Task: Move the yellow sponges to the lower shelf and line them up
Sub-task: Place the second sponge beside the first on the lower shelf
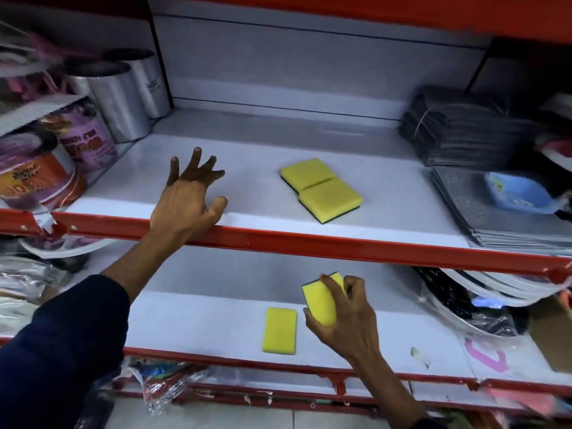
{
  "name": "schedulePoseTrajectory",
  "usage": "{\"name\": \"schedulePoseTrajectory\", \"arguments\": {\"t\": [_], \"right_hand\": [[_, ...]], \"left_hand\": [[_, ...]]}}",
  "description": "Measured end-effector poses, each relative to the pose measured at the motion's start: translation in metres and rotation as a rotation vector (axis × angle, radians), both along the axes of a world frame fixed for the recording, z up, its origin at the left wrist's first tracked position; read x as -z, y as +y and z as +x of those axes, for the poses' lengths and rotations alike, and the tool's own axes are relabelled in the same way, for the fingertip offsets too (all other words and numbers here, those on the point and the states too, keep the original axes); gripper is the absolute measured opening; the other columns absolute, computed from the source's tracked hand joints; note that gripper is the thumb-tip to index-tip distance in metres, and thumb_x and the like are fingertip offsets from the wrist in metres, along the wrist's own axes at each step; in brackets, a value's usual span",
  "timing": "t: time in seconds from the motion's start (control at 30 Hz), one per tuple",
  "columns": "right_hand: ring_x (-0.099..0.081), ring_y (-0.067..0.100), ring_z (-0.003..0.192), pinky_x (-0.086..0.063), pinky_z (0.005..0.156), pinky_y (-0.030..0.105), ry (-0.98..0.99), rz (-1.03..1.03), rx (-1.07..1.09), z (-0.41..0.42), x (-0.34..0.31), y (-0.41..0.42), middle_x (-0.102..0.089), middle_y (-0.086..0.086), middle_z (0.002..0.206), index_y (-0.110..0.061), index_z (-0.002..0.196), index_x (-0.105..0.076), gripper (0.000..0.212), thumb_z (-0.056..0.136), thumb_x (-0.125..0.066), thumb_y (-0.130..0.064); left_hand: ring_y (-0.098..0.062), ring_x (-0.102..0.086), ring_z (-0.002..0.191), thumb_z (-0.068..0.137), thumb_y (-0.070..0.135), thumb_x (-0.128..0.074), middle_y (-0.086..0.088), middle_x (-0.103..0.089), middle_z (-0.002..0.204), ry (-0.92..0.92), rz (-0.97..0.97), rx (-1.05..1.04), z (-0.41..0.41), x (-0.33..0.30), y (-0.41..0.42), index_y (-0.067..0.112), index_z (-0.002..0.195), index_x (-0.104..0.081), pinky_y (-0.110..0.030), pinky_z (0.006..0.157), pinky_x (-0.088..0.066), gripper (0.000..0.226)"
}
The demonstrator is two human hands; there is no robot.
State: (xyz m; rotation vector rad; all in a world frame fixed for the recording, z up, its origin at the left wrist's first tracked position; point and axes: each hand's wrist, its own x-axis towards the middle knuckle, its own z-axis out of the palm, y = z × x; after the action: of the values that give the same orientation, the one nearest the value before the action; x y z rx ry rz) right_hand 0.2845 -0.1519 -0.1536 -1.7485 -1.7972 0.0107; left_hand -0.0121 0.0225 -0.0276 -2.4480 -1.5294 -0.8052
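Nothing I can truly read — the purple-and-orange packets [46, 168] at my nine o'clock carry print, blurred, and the steel canister [148, 82] bears a smudged mark.

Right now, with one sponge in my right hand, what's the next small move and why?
Probably set the held sponge in your right hand down flat just right of the sponge already on the lower shelf, edges parallel. That starts the line; two sponges still wait on the upper shelf.

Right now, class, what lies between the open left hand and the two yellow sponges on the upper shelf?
Nothing: in the head view, only bare white shelf separates the left hand from the two yellow sponges.
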Motion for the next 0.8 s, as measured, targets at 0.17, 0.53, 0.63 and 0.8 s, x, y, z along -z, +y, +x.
{"name": "schedulePoseTrajectory", "arguments": {"t": [0.17,0.53,0.63,0.8], "right_hand": [[-0.054,0.030,0.106,-0.057,0.068,0.041,0.072,-0.396,0.215,0.002,0.074,0.010,-0.036,0.007,0.119,-0.033,0.133,-0.038,0.074,0.072,-0.068,-0.063],[-0.062,0.026,0.098,-0.055,0.059,0.034,-0.024,-0.274,0.204,0.006,0.065,0.019,-0.055,0.007,0.117,-0.024,0.125,-0.052,0.055,0.081,-0.065,-0.055],[-0.066,0.017,0.081,-0.044,0.054,0.021,-0.009,0.006,0.143,0.005,0.014,0.018,-0.066,-0.002,0.098,-0.025,0.106,-0.063,0.027,0.084,-0.064,-0.040],[-0.055,0.014,0.055,-0.038,0.044,0.023,-0.112,0.484,0.048,0.001,-0.072,0.026,-0.063,-0.006,0.066,-0.022,0.080,-0.067,0.008,0.084,-0.063,-0.027]], "left_hand": [[-0.014,-0.005,0.149,0.078,0.042,-0.035,-0.009,-0.038,0.154,-0.009,-0.002,-0.001,0.000,0.000,0.000,0.010,0.136,-0.055,-0.046,0.121,0.006,0.069],[-0.014,-0.005,0.149,0.078,0.045,-0.032,-0.008,-0.037,0.154,0.000,-0.016,-0.013,0.001,-0.002,-0.001,0.011,0.136,-0.055,-0.051,0.121,0.003,0.071],[-0.014,-0.006,0.149,0.078,0.045,-0.032,-0.009,-0.038,0.154,0.001,-0.010,-0.008,0.001,-0.001,-0.001,0.011,0.136,-0.055,-0.052,0.120,0.003,0.071],[-0.015,-0.005,0.149,0.078,0.047,-0.031,-0.009,-0.038,0.154,0.014,0.001,-0.003,0.001,0.000,0.001,0.011,0.136,-0.055,-0.051,0.120,0.004,0.072]]}}
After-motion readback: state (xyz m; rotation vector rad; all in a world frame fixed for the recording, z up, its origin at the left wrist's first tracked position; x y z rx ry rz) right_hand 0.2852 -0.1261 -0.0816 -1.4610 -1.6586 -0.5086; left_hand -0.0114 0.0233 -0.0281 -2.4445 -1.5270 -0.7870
